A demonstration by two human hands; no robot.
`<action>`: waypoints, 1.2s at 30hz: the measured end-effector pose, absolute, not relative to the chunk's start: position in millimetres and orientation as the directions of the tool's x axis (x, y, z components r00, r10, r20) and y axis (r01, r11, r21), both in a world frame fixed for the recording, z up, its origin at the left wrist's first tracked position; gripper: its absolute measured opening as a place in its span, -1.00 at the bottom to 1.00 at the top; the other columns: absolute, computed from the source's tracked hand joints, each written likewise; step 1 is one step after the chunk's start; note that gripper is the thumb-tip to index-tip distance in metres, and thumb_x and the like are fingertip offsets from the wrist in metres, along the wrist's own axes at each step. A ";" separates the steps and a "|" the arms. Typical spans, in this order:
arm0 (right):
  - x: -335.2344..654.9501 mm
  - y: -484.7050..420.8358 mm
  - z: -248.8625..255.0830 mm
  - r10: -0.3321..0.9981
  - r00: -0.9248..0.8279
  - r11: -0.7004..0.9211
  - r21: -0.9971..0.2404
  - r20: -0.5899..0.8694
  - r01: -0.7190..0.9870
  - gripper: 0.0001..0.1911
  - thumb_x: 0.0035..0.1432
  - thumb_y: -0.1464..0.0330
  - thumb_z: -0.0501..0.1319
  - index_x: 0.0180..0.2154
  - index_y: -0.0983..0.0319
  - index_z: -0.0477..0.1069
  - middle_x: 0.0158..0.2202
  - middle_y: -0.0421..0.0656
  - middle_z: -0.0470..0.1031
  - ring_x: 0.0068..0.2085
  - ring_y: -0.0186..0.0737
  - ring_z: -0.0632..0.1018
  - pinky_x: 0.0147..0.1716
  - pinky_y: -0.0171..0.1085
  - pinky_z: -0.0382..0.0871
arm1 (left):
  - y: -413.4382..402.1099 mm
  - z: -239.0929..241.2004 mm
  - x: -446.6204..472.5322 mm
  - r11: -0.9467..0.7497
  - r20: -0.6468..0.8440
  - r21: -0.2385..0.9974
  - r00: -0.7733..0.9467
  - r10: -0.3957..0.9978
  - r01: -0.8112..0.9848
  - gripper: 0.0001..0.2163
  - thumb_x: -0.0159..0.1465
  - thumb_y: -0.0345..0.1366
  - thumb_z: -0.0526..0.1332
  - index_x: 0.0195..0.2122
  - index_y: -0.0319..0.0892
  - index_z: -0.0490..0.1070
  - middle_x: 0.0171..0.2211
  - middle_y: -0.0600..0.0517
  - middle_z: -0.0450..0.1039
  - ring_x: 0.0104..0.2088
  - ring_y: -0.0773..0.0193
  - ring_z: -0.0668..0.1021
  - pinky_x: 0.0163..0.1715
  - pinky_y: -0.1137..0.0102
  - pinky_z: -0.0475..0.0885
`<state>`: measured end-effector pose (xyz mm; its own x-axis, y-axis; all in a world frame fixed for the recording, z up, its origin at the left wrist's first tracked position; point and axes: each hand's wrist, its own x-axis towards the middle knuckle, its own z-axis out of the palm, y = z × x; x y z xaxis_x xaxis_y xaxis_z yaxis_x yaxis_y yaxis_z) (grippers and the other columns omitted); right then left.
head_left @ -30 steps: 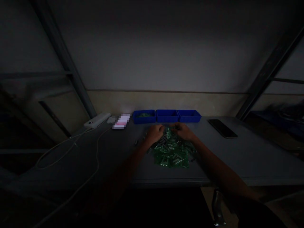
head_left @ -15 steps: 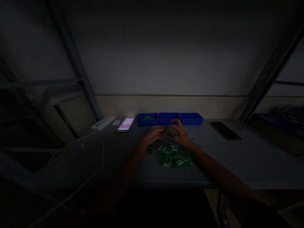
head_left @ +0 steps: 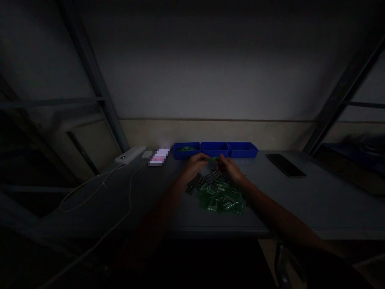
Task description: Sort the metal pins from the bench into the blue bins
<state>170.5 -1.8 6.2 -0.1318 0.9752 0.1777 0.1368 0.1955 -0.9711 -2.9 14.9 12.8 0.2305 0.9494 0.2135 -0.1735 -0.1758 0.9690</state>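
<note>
A small green plastic bag (head_left: 213, 159) is stretched between my two hands, just above the table. My left hand (head_left: 195, 166) pinches its left end with fingers and thumb. On the other end, my right hand (head_left: 230, 167) has its fingers closed. Right below lies a heap of small dark and shiny metal pieces (head_left: 215, 176). Nearer to me, more green plastic bags (head_left: 221, 198) are spread, with several metal pieces in or on them. In this dim light I cannot make out what the held bag contains.
Three blue bins stand in a row by the wall: the left bin (head_left: 177, 155) has green bags inside, beside the middle bin (head_left: 215, 154) and right bin (head_left: 243, 154). A lit phone (head_left: 159, 157), a white power bank (head_left: 131, 155) with cables, and a dark phone (head_left: 285, 165) lie around.
My right hand, its fingers raised and spread before, has come down and closed on the green bag's right end. The green bag now shows between both hands, and my left hand has lifted slightly.
</note>
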 end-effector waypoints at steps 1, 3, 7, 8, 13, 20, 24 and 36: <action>169.6 -1.6 5.4 0.981 -0.130 0.156 -0.982 0.142 0.110 -0.43 0.06 -0.11 -0.01 -0.54 0.25 0.38 -0.63 -0.19 0.34 -0.57 -0.31 0.34 -0.55 -0.32 0.15 | 16.4 11.4 -3.3 -0.249 0.269 0.962 0.230 0.935 -0.112 -0.84 -0.05 -0.48 0.21 -0.41 -0.23 0.47 -0.32 0.02 0.47 -0.19 0.23 0.47 -0.06 0.29 0.31; 168.7 -1.1 3.3 0.985 -0.121 0.134 -0.986 0.122 0.102 -0.46 0.01 -0.09 0.05 -0.60 0.24 0.33 -0.65 -0.20 0.31 -0.60 -0.34 0.31 -0.58 -0.33 0.11 | 19.0 9.8 -4.5 -0.399 0.379 0.916 0.229 0.896 0.043 -0.83 -0.06 -0.53 0.15 -0.47 -0.22 0.48 -0.23 0.00 0.46 -0.09 0.19 0.44 0.03 0.27 0.25; 168.9 -0.7 -0.1 0.966 -0.085 0.254 -0.957 0.244 0.138 -0.60 -0.08 0.02 0.18 -0.58 0.22 0.30 -0.65 -0.27 0.26 -0.59 -0.36 0.28 -0.57 -0.35 0.10 | 18.9 9.9 -5.0 -0.486 0.424 0.816 0.247 0.871 0.312 -0.78 -0.03 -0.55 0.10 -0.48 -0.19 0.51 -0.20 0.00 0.47 -0.02 0.17 0.40 0.09 0.27 0.18; 169.0 -0.6 -0.6 0.955 -0.061 0.296 -0.943 0.290 0.153 -0.63 -0.08 0.04 0.18 -0.56 0.22 0.31 -0.64 -0.27 0.26 -0.57 -0.36 0.28 -0.56 -0.35 0.11 | 17.9 9.9 -4.3 -0.466 0.402 0.816 0.243 0.883 0.343 -0.78 -0.01 -0.53 0.10 -0.45 -0.19 0.52 -0.23 0.00 0.48 -0.05 0.17 0.41 0.06 0.27 0.20; 170.2 0.3 -2.7 0.886 0.025 0.437 -0.854 0.462 0.281 -0.72 0.04 0.16 0.12 -0.34 0.24 0.40 -0.46 -0.18 0.40 -0.49 -0.29 0.38 -0.51 -0.31 0.25 | 12.3 12.2 2.0 -0.191 0.150 0.947 0.170 0.974 0.258 -0.82 0.07 -0.43 0.13 -0.36 -0.20 0.51 -0.33 0.02 0.51 -0.27 0.25 0.47 -0.23 0.39 0.31; 168.9 -4.7 -2.3 0.700 -0.133 0.665 -0.574 0.701 0.478 -0.78 0.03 0.46 0.08 -0.30 0.22 0.46 -0.25 -0.07 0.35 -0.22 -0.20 0.43 -0.24 -0.21 0.38 | 11.6 22.3 5.6 0.109 -0.081 0.975 0.150 0.985 -0.192 -0.73 0.09 -0.10 0.24 -0.51 -0.24 0.41 -0.52 0.03 0.42 -0.51 0.40 0.41 -0.47 0.47 0.23; 166.2 -5.7 -3.5 0.785 -0.060 0.580 -0.696 0.617 0.423 -0.77 -0.05 0.46 0.12 -0.31 0.21 0.46 -0.11 -0.06 0.29 -0.08 -0.15 0.39 -0.18 -0.19 0.38 | 10.9 18.6 3.2 -0.024 0.038 0.994 0.129 0.991 -0.104 -0.86 0.00 -0.29 0.31 -0.43 -0.22 0.44 -0.48 0.09 0.42 -0.49 0.42 0.40 -0.49 0.50 0.22; 158.4 -7.9 10.1 0.992 -0.123 0.009 -0.981 0.034 -0.192 -0.54 -0.03 -0.05 0.16 -0.42 0.24 0.34 -0.54 -0.17 0.42 -0.56 -0.31 0.39 -0.56 -0.32 0.24 | 1.8 24.3 9.5 -0.497 0.442 0.828 0.242 0.864 0.262 -0.77 -0.01 -0.59 0.19 -0.38 -0.18 0.52 -0.22 -0.02 0.41 -0.10 0.20 0.44 -0.01 0.29 0.32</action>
<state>158.4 -7.9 10.1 -0.1233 0.9918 0.0337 -0.1922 0.0095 -0.9813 9.5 1.8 24.3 0.2419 0.8639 0.4419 0.2619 -0.4966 0.8275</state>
